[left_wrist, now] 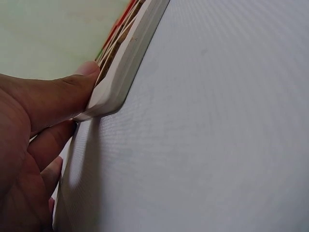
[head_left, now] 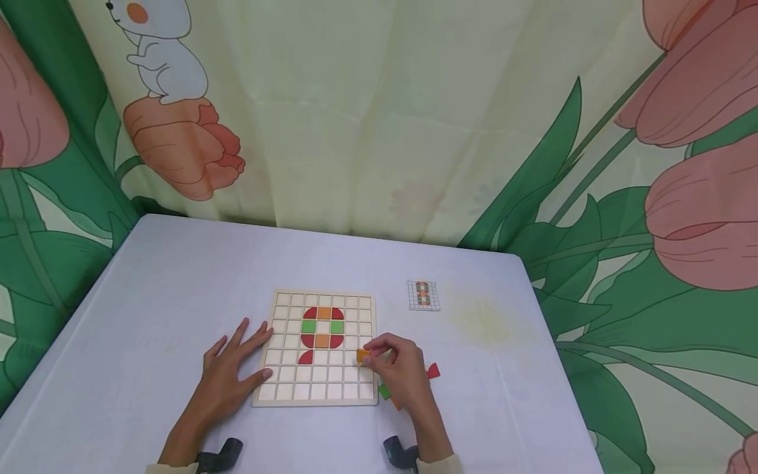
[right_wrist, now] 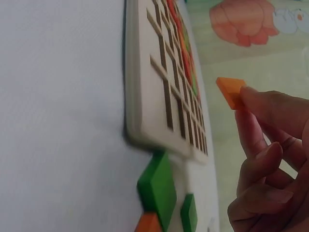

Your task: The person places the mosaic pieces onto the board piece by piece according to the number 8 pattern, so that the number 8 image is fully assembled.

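- The right hand (head_left: pixel 399 372) pinches an orange tile (head_left: pixel 363 355) between thumb and fingers, covering part of it; the tile is above the board's right side in the head view.
- That hand also hides some loose pieces on the table (head_left: pixel 485 368): a green tile (head_left: pixel 385 392), an orange piece (head_left: pixel 396 403) and a red piece (head_left: pixel 434 370) peek out around it.
- The right wrist view shows a second green tile (right_wrist: pixel 189 212) near the board; the orange piece is cut off at the bottom.
- The left hand (head_left: pixel 232 365) has its fingers spread, thumb and fingertips at the left edge of the gridded board (head_left: pixel 320 403); how firmly they press, I cannot tell.
- Both wrist views cut the board off and foreshorten its inlaid pattern (head_left: pixel 322 327).
- Beyond the board's right edge lies a small pattern card (head_left: pixel 423 295), its details tiny.
- Dark wrist devices (head_left: pixel 401 453) sit by the sleeves, cropped below.
- A printed curtain (head_left: pixel 355 131) hangs behind the table.
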A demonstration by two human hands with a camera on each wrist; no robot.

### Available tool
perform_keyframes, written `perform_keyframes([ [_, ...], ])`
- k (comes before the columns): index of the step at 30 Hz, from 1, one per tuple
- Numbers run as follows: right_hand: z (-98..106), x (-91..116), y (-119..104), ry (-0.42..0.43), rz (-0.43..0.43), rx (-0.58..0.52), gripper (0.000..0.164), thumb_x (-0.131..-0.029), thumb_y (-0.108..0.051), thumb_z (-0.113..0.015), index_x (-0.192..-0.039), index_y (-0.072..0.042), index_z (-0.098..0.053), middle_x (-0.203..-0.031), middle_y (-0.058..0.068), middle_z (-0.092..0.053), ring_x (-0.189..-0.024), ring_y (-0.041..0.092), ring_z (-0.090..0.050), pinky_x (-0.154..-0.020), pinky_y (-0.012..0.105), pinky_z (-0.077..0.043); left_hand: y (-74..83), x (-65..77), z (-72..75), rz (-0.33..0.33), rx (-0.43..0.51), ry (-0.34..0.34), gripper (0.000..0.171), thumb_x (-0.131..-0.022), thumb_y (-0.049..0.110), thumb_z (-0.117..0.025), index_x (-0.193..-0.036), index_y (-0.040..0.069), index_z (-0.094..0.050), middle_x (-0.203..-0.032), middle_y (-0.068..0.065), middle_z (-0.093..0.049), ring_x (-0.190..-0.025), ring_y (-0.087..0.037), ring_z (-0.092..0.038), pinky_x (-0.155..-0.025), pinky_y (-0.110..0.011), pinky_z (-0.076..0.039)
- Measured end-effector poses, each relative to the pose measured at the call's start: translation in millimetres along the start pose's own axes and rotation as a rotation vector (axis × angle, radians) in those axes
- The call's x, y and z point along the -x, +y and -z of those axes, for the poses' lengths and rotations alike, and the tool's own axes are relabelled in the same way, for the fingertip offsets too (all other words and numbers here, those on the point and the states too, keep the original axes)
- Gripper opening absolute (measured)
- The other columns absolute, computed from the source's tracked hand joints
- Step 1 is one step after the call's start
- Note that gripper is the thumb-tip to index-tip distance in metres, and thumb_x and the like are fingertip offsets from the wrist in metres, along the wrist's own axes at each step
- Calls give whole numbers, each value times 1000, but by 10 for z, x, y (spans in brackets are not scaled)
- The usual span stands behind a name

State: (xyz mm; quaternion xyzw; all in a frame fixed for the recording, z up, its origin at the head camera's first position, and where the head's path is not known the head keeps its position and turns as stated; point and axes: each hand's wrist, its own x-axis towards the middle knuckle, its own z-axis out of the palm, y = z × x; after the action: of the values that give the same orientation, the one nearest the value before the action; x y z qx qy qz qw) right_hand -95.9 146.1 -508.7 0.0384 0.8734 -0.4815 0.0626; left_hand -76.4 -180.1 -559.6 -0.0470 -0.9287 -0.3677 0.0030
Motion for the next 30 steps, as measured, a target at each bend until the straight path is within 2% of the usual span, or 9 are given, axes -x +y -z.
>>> perform_keyframes([
  [3,-90,-29,-60,-11,13,-8,17,-89,-19,-86,-101,-30,-79,-89,-6,-70,-66,16,-54,-51,20,-44,-5,9,-4,-7,2,6,78,-87,27,-86,-157,19,-53,-167,-14,-45,-163,-43,-21,-125,-68,-12],
  [8,-246,-81,-156,-52,39,-32,16,-89,-18,-87,-99,-23,-76,-89,-4,-71,-72,17,-58,-56,19,-47,-5,14,-2,-18,5,18,77,-88,28,-85,-157,18,-53,-166,-14,-47,-163,-43,-22,-124,-68,-13],
  [16,-497,-140,-239,-90,41,-14,17,-87,-15,-88,-94,-18,-74,-83,-6,-69,-77,10,-61,-61,19,-49,5,2,7,7,14,0,78,-88,27,-85,-158,19,-52,-167,-13,-44,-164,-42,-19,-126,-68,-10],
  [23,-641,-167,-300,-76,46,70,18,-86,-14,-89,-91,-19,-72,-77,-9,-66,-76,6,-61,-67,21,-49,-4,3,1,-5,11,10,78,-88,27,-85,-158,19,-52,-167,-14,-45,-164,-42,-20,-126,-68,-10],
  [30,-708,-166,-343,-62,34,184,19,-87,-17,-89,-88,-23,-70,-72,-11,-62,-69,6,-57,-59,24,-45,-7,-1,-11,-7,13,21,78,-88,28,-85,-158,18,-53,-166,-14,-45,-164,-42,-20,-127,-68,-9],
])
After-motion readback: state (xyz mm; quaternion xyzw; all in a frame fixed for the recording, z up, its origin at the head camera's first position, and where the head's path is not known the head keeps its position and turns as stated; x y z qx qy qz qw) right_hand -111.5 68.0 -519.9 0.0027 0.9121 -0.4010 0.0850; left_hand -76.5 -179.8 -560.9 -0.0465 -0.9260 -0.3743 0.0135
